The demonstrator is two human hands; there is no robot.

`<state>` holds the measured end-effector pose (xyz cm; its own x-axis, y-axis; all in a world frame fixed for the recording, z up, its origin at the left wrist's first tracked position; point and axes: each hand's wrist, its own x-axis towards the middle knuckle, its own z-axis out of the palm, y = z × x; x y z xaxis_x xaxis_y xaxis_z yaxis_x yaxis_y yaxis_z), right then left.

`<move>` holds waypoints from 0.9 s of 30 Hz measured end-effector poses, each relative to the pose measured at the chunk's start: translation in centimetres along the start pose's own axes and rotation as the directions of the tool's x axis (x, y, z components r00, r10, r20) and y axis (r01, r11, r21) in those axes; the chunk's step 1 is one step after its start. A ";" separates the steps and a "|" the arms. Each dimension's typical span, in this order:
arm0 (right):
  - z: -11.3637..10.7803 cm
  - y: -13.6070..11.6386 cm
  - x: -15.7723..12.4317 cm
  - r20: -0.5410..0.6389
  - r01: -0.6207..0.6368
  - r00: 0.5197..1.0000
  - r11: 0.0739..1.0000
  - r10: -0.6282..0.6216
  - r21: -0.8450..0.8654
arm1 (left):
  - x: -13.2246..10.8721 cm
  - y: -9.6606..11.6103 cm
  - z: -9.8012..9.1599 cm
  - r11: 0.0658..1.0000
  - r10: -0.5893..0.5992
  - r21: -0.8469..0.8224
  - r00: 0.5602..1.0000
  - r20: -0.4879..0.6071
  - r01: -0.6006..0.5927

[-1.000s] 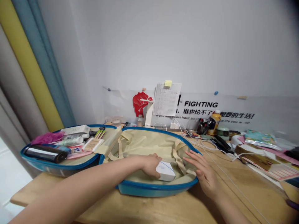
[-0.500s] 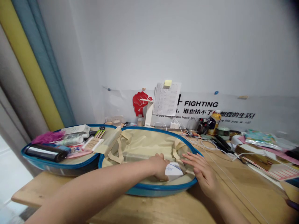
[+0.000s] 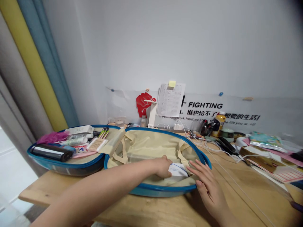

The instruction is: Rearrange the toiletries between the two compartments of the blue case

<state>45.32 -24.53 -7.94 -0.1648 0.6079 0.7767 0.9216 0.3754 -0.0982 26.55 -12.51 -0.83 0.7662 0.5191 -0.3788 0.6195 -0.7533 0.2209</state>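
Observation:
A blue-rimmed case lies unfolded on the wooden table, and its beige-lined right half (image 3: 144, 143) is in front of me. Inside it, near the front right, is a small white box (image 3: 178, 170) with blue print. My left hand (image 3: 163, 167) reaches in from the left, its fingers curled at the box's left end; part of the grip is hidden. My right hand (image 3: 208, 184) rests over the case's right rim, fingers stretched out and holding nothing. Its fingertips are near the box's right end and a beige strap (image 3: 182, 153).
The case's left half holds a dark cylinder (image 3: 51, 152), purple mesh (image 3: 53, 137), a pack of cotton swabs (image 3: 97, 145) and a white carton (image 3: 80, 129). White cables (image 3: 213, 149), a yellow-labelled bottle (image 3: 218, 124) and other clutter stand at right. A lamp (image 3: 152, 115) stands behind.
The view has shifted slightly, moving the case right in the picture. More of the white box's top and front shows now beside my left hand. My right hand stays at the rim.

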 end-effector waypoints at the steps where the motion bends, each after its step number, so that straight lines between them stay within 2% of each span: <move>1: 0.0 -0.2 -0.1 -0.008 -0.001 1.000 1.000 0.001 -0.003 | 0.1 0.0 0.0 1.000 0.004 0.003 1.000 -0.007 -0.004; 7: 0.2 -1.2 -0.4 -0.050 0.002 0.999 1.000 -0.003 -0.018 | -0.1 0.0 -0.2 1.000 0.011 -0.015 1.000 0.015 -0.011; 9: 0.3 -1.3 -0.3 -0.061 0.008 0.998 1.000 -0.010 -0.029 | -0.7 -0.1 -0.8 0.999 0.024 -0.024 0.999 0.023 -0.024; 11: 0.3 -1.2 -0.3 -0.078 0.028 0.996 0.999 -0.031 -0.045 | -1.7 -0.8 -1.8 0.997 0.063 -0.048 0.998 -0.014 -0.064; 14: 0.4 -0.9 -0.2 -0.091 0.065 0.993 0.995 -0.072 -0.074 | -4.2 -3.9 -3.9 0.983 0.120 -0.116 0.980 -0.162 -0.139; 16: 0.4 -0.7 -0.2 -0.089 0.076 0.993 0.994 -0.084 -0.082 | -6.3 -7.6 -5.3 0.982 0.062 -0.150 0.952 -0.299 -0.112; 17: 0.5 -0.6 -0.3 -0.089 0.076 0.993 0.994 -0.083 -0.082 | -7.5 -9.8 -5.9 0.987 -0.013 -0.155 0.926 -0.377 -0.049; 19: 0.6 -0.5 -0.4 -0.095 0.065 0.993 0.995 -0.072 -0.075 | -10.0 -14.8 -6.6 0.977 -0.213 -0.129 0.834 -0.510 0.171; 21: 0.8 -0.4 -0.5 -0.103 0.050 0.993 0.997 -0.057 -0.064 | -12.7 -19.8 -6.8 0.863 -0.436 -0.054 0.688 -0.580 0.502; 22: 0.9 -0.3 -0.6 -0.110 0.043 0.993 0.997 -0.049 -0.060 | -14.1 -22.1 -6.7 0.807 -0.502 -0.054 0.634 -0.588 0.588; 25: 1.3 0.1 -1.1 -0.113 0.037 0.993 0.998 -0.043 -0.056 | -17.9 -27.5 -5.6 0.678 -0.615 -0.052 0.528 -0.585 0.733; 27: 1.5 0.8 -1.5 -0.095 0.049 0.994 0.998 -0.054 -0.047 | -19.7 -29.9 -4.7 0.630 -0.649 -0.028 0.506 -0.568 0.776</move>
<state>45.77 -24.11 -10.13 -0.1799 0.5178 0.8363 0.9280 0.3713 -0.0302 -6.27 1.71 4.22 0.0824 0.9811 0.1751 0.9898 -0.0601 -0.1294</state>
